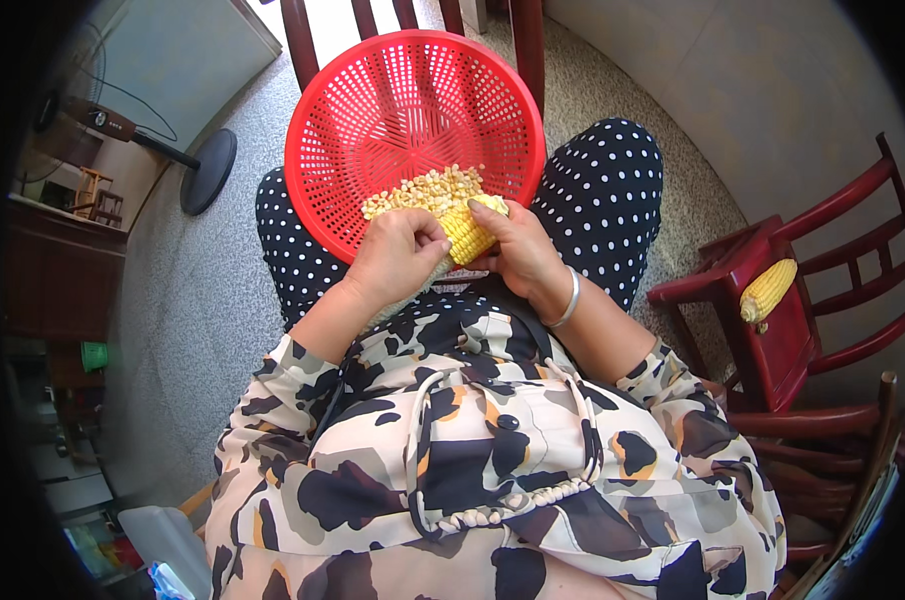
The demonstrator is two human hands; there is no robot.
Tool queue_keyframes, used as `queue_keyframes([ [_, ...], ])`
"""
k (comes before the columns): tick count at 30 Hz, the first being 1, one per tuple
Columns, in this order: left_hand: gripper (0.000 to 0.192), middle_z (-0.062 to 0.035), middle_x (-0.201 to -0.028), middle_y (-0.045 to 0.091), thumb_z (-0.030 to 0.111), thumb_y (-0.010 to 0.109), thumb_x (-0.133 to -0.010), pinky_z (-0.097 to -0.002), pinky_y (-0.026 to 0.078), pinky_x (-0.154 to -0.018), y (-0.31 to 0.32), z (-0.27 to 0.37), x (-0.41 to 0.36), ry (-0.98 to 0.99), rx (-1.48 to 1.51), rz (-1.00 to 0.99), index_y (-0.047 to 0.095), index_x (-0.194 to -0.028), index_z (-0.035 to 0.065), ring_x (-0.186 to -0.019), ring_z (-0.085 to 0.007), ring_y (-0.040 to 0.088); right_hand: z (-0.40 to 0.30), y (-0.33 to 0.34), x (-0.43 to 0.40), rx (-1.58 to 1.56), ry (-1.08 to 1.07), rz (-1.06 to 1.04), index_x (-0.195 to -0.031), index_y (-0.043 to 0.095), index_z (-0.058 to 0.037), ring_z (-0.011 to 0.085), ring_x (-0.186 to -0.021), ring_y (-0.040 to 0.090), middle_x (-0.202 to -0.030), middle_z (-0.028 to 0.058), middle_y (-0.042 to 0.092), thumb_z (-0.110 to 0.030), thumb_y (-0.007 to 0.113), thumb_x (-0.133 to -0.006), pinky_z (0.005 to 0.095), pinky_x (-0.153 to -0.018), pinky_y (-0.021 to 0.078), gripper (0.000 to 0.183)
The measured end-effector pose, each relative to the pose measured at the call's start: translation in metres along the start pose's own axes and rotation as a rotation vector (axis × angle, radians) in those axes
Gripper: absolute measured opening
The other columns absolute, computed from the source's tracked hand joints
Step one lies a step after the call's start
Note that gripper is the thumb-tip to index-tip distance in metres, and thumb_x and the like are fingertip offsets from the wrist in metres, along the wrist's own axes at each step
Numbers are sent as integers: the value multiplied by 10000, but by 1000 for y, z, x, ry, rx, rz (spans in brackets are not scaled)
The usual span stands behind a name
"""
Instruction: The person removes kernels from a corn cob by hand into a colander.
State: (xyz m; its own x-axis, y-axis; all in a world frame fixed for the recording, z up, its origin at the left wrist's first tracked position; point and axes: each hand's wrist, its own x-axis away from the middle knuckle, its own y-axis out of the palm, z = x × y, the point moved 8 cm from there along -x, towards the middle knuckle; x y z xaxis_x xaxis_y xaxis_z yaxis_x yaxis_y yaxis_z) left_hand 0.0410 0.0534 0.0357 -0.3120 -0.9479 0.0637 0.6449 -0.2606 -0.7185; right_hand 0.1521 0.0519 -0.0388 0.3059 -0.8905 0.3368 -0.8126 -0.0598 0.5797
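Note:
My right hand grips a yellow ear of corn over the near rim of a red plastic basket, its thumb on top near the pale tip. Against the ear's left side press the bent fingers and thumb of my left hand, which hide that part of it. Loose corn kernels lie heaped inside the slotted basket, along its near side. The basket sits between my knees, in front of a dark red wooden chair.
On my right, another ear of corn rests on a red wooden chair. Behind it is more red wooden furniture. A fan with a round black base stands on the speckled floor to my left. A wall rises at the right.

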Motion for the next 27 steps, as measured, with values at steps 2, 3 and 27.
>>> queue_keyframes([
  [2, 70, -8, -606, 559, 58, 630, -699, -206, 421, -502, -7, -4, -6, 11, 31, 46, 594, -699, -3, -539, -55, 508, 0, 0, 0, -9, 2, 7, -1096, 452, -62, 189, -873, 570, -981, 68, 561, -245, 516, -845, 412, -721, 493, 317],
  [3, 70, -8, -606, 559, 58, 630, -699, -206, 421, -502, -7, -9, -9, 10, 32, 47, 594, -699, -3, -539, -55, 508, 0, -1, 1, -8, 3, 8, -1096, 452, -62, 189, -873, 570, -981, 68, 561, -245, 516, -845, 412, -721, 493, 317],
  [27, 278, -17, -831, 554, 293, 512, -857, -229, 429, -678, 28, -68, -11, -309, 578, -145, 563, -863, 20, -769, -68, 511, -2, 3, 3, -34, 9, -31, -1088, 451, -65, 187, -884, 568, -993, 64, 555, -212, 518, -824, 425, -737, 484, 310],
])
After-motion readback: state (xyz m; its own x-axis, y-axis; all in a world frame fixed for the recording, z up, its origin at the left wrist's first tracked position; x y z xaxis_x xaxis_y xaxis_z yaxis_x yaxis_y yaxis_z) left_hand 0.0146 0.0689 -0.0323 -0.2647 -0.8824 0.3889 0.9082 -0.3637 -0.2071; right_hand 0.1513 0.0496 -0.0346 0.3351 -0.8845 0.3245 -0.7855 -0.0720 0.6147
